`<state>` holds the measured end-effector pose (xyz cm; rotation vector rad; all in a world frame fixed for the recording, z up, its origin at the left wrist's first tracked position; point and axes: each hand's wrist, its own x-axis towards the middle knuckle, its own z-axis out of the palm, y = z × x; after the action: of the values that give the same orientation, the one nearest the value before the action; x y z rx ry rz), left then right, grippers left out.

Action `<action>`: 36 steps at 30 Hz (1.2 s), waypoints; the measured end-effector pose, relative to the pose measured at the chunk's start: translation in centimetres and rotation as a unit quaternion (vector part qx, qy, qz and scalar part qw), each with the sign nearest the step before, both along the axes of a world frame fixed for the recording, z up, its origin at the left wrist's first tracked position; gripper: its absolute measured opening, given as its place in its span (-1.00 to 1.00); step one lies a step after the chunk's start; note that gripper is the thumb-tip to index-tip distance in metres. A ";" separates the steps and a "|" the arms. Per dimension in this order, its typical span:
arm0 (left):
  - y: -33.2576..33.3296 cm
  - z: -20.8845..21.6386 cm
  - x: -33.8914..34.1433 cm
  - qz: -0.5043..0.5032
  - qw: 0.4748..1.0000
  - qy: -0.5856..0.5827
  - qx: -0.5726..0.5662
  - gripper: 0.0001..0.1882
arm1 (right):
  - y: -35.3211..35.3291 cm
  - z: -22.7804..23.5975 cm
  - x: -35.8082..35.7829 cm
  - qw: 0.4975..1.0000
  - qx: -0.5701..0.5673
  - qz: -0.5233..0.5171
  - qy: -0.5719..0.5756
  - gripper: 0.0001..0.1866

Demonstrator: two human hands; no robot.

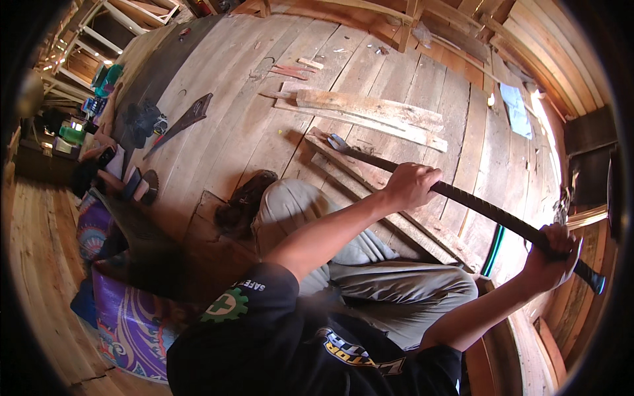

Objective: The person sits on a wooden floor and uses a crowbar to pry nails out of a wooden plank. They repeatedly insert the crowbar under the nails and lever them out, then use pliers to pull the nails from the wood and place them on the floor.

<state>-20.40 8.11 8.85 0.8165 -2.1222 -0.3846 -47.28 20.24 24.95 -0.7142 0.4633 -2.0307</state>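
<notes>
- The left grip (413, 187) was clenched around the shaft of a long dark tool (485, 212), partway along its length.
- The right grip (553, 257) was wrapped around the same tool closer to its butt, which jutted out past the fingers at the lower right.
- The tool slanted from the upper middle of the view down to the right, in front of the person; its pale head (337, 142) was at the far end of the narrow boards (429, 228), though whether it touched them could not be told.
- These boards lay on the plank floor (244, 66), just beyond the person's folded legs in grey trousers (396, 284).
- Past them lay a group of loose planks (370, 109), and farther off some thin reddish strips (290, 70).
- A dark handsaw (183, 124) lay on the floor to the left, its blade narrowing toward the person.
- To the right, a green-and-black strip (493, 251) was near the boards, and a pale blue sheet (515, 109) lay farther away.
- At the lower left was a purple patterned cloth (129, 317).
</notes>
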 end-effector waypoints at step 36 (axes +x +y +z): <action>-2.6 -0.9 3.4 0.021 0.998 -0.045 -0.025 -0.87 | -3.2 -0.7 1.1 0.989 -0.108 0.040 0.095 -0.68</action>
<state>-17.03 5.49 7.95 0.8614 -2.1847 -0.2765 -46.20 17.06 24.21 -1.0475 0.3204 -1.9644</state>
